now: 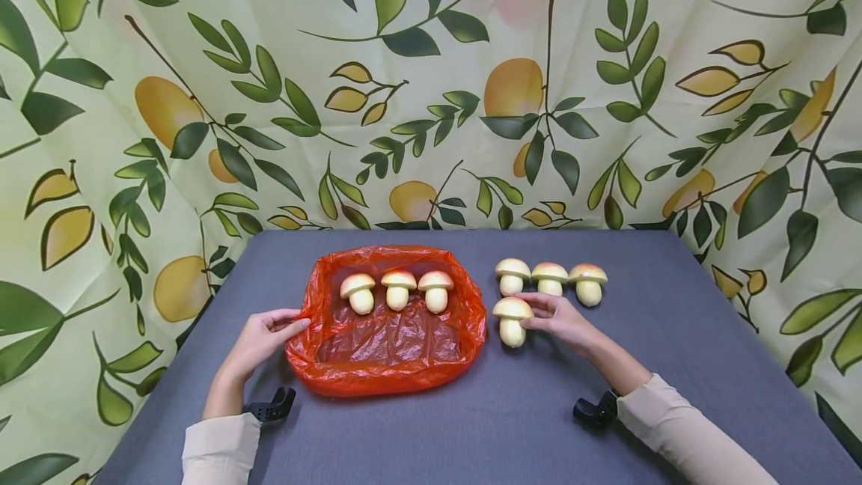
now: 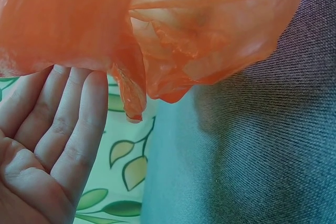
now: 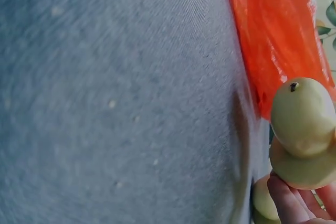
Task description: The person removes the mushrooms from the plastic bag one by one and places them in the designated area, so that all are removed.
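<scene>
A red plastic bag (image 1: 387, 384) lies with its mouth spread wide, and three toy mushrooms (image 1: 397, 290) stand side by side in its back half. At the bag's left rim, my left hand (image 1: 266, 335) pinches the plastic between thumb and fingers; in the left wrist view its other fingers (image 2: 71, 124) stretch out under the orange-looking film. My right hand (image 1: 562, 324) grips another mushroom (image 1: 512, 331) by the side of its cap, stem downward, just right of the bag. The right wrist view shows this mushroom's pale stem end (image 3: 304, 114) close up.
Behind my right hand, three more mushrooms (image 1: 550, 275) stand in a row on the grey-blue cloth-covered table (image 1: 471, 432). A leaf-and-fruit patterned curtain (image 1: 431, 133) hangs behind the table and along both sides. Each wrist wears a black strap device (image 1: 272, 406).
</scene>
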`<state>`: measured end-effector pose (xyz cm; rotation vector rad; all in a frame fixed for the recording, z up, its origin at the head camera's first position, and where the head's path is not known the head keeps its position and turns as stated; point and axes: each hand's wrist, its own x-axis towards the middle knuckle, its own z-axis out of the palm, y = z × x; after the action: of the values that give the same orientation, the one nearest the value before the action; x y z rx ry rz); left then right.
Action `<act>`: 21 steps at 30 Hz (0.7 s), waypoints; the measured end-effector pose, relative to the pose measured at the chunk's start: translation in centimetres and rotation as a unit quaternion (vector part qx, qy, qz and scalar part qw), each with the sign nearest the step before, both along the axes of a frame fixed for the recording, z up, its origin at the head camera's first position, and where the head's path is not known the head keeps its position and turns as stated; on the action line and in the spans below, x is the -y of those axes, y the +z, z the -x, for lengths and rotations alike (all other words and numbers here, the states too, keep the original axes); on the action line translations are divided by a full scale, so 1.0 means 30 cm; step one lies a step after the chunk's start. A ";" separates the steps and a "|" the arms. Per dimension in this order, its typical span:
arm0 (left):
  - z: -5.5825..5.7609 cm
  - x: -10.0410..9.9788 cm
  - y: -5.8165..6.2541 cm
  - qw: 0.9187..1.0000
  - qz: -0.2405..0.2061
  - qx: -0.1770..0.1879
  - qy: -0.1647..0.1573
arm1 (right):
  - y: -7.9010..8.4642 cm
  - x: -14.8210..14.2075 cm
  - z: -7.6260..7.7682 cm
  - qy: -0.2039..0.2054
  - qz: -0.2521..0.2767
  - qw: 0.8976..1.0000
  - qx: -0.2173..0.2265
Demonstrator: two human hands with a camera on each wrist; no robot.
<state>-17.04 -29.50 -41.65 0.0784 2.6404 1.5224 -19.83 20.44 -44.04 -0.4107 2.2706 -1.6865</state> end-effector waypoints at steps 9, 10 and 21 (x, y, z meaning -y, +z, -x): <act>0.001 -0.001 0.000 1.000 -0.005 -0.001 0.001 | -0.031 -0.012 0.020 -0.012 -0.005 1.000 0.010; 0.001 -0.001 0.000 1.000 -0.006 0.000 0.002 | -0.034 -0.013 0.021 -0.012 -0.003 1.000 0.011; 0.001 0.002 0.004 1.000 -0.008 0.002 0.000 | -0.043 -0.015 0.031 -0.010 -0.009 1.000 0.008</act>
<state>-17.08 -29.57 -41.54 0.0761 2.6243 1.5426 -20.76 20.89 -45.32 -0.3685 2.2843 -1.6716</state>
